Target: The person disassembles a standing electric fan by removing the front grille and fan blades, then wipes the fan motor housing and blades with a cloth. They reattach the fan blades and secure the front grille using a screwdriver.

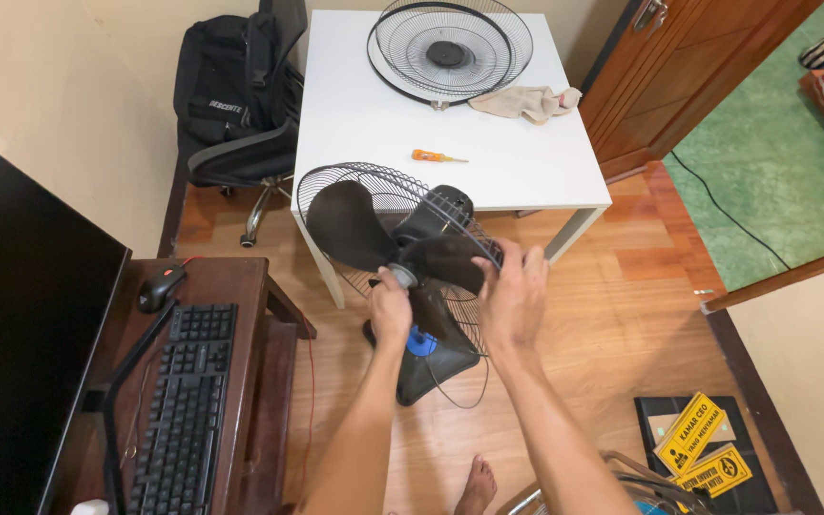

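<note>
A wooden floor [622, 315] runs under a white desk [517, 162] ahead of you. The fan [402, 257] stands on the floor, just in front of the desk, grille off. Your left hand [390, 310] pinches the grey hub cap [400, 277] at the blades' centre. Your right hand [515, 296] clasps a blade [450, 259] and the rear grille rim. Beyond both grips, a screwdriver [438, 156], a cloth [526, 101] and the loose grille [450, 48] lie on the desk.

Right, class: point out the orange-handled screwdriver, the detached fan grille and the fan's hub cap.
orange-handled screwdriver [438, 156], head view, on the middle of the tool.
detached fan grille [449, 52], head view, on its dark centre disc.
hub cap [400, 277], head view, on the grey cap beside the left hand's fingers.
</note>
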